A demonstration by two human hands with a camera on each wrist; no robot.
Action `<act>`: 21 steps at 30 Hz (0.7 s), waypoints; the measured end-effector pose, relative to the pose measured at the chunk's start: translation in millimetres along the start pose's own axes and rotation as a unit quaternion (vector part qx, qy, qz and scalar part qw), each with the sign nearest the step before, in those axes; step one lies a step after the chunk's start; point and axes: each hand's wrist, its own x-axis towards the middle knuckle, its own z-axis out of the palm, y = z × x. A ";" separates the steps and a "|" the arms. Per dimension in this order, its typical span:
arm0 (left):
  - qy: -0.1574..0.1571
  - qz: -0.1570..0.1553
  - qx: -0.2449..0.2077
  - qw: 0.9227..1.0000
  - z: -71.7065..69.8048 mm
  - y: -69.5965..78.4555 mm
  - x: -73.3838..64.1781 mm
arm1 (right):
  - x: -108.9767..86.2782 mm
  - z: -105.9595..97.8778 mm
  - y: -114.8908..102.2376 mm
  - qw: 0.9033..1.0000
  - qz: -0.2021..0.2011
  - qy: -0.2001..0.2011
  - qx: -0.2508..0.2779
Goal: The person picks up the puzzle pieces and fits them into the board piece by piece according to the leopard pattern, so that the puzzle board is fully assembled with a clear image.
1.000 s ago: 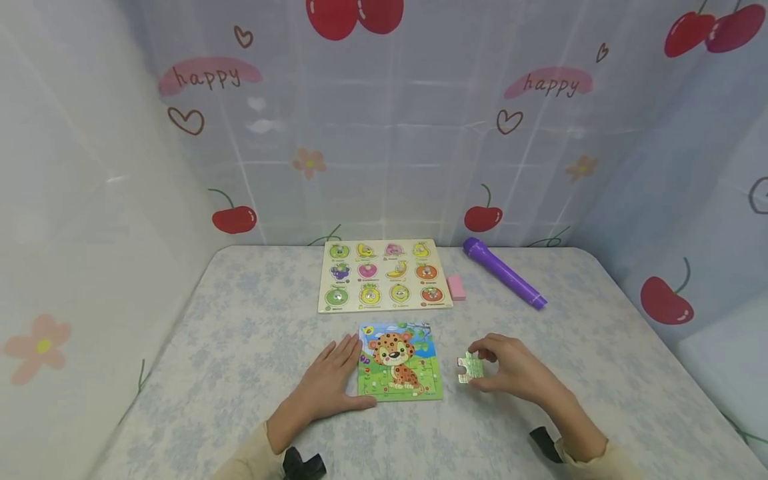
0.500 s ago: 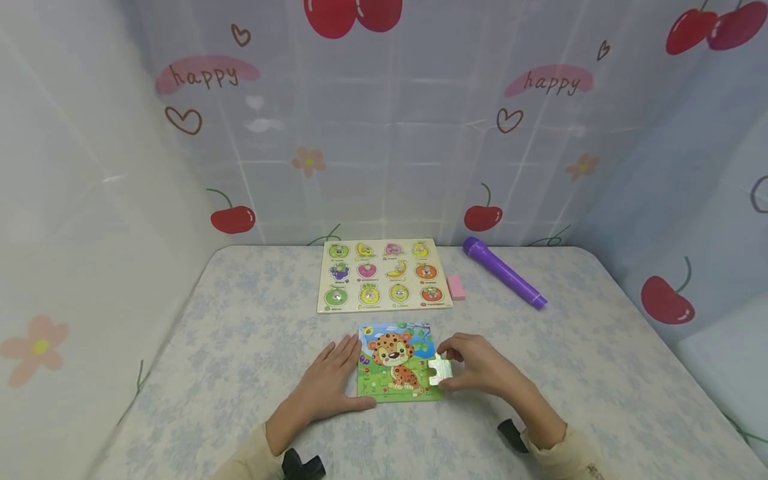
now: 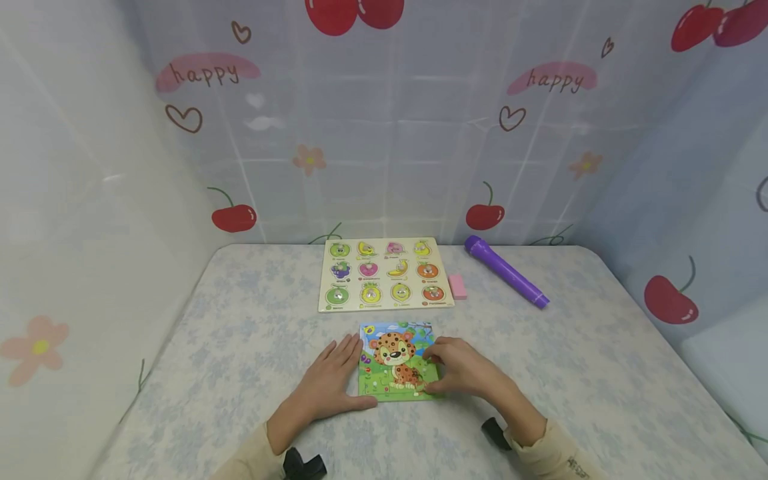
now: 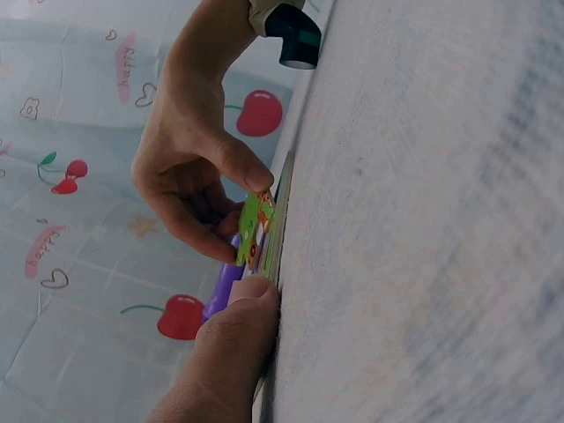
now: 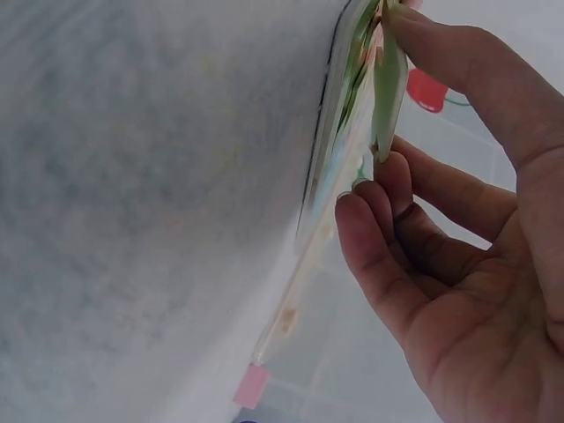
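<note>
A square jigsaw puzzle (image 3: 377, 383) with a spotted leopard cub on green grass lies flat on the table. My left hand (image 3: 324, 383) rests palm down along its left side, fingers straight, the thumb at the lower left corner. Over the puzzle's right side, my right hand (image 3: 471, 368) pinches a green jigsaw piece between thumb and fingers. In the left wrist view this jigsaw piece (image 4: 248, 229) is tilted close above the puzzle, its printed side showing. The right wrist view shows the piece's edge and pale green back, with the other fingers curled below.
Behind the puzzle lies a wooden fruit peg board (image 3: 384, 277). A pink block (image 3: 458, 287) sits at its right edge, and a purple stick-shaped toy (image 3: 507, 272) lies farther right. A printed curtain (image 3: 384, 133) surrounds the patterned table (image 3: 240, 347).
My right hand has moved left with the jigsaw piece, from beside the puzzle to over its right side, and the piece has turned its printed side up. The left hand has stayed put.
</note>
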 end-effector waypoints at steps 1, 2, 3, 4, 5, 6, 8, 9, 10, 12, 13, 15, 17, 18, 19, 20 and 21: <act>-0.001 0.000 -0.002 1.000 0.1 0.1 -0.2 | 0.1 0.6 -0.1 1.000 0.000 -0.001 0.001; -0.001 0.000 -0.002 1.000 0.1 0.2 -0.3 | 0.3 1.3 0.0 1.000 -0.001 -0.001 0.001; -0.002 -0.001 -0.002 1.000 0.3 0.2 -0.2 | 0.5 1.8 -0.1 1.000 -0.002 -0.002 0.002; -0.002 -0.001 -0.002 1.000 0.4 0.2 -0.2 | 0.7 2.2 -0.3 1.000 -0.003 -0.002 0.003; -0.002 -0.001 -0.001 1.000 0.6 0.1 0.1 | 1.0 2.4 -0.7 1.000 -0.003 -0.003 0.003; -0.001 -0.001 -0.001 1.000 0.8 -0.1 0.4 | 1.2 2.3 -1.1 1.000 -0.004 -0.004 0.003; -0.001 -0.001 0.000 1.000 1.1 -0.5 1.1 | 1.8 2.4 -1.5 1.000 -0.006 -0.006 0.002; 0.000 -0.002 0.000 1.000 1.1 -0.7 1.4 | 2.0 2.4 -1.7 1.000 -0.006 -0.008 0.003; 0.000 -0.002 0.001 1.000 1.0 -0.8 1.6 | 2.2 2.4 -1.7 1.000 -0.006 -0.009 0.004; -0.001 -0.002 0.001 1.000 0.9 -0.8 1.7 | 2.5 2.7 -1.3 1.000 -0.005 -0.012 0.007; -0.001 -0.002 0.002 1.000 0.7 -0.7 1.6 | 2.7 3.0 -0.9 1.000 -0.005 -0.014 0.009; -0.003 -0.003 0.002 1.000 0.3 -0.5 1.4 | 3.1 3.6 0.0 1.000 -0.003 -0.018 0.014; -0.005 -0.004 0.003 1.000 0.0 -0.2 1.2 | 3.5 4.2 1.1 1.000 -0.002 -0.021 0.018; -0.006 -0.004 0.003 1.000 -0.2 0.0 1.1 | 3.6 4.5 1.8 1.000 -0.002 -0.022 0.020; -0.006 -0.004 0.005 1.000 -0.4 0.2 1.0 | 3.4 4.6 2.5 1.000 -0.002 -0.022 0.021; -0.007 -0.005 0.005 1.000 -0.6 0.5 0.9 | 3.4 4.9 3.2 1.000 -0.002 -0.021 0.023; -0.007 -0.005 0.005 1.000 -0.9 0.7 0.8 | 3.4 5.0 3.8 0.999 -0.002 -0.021 0.025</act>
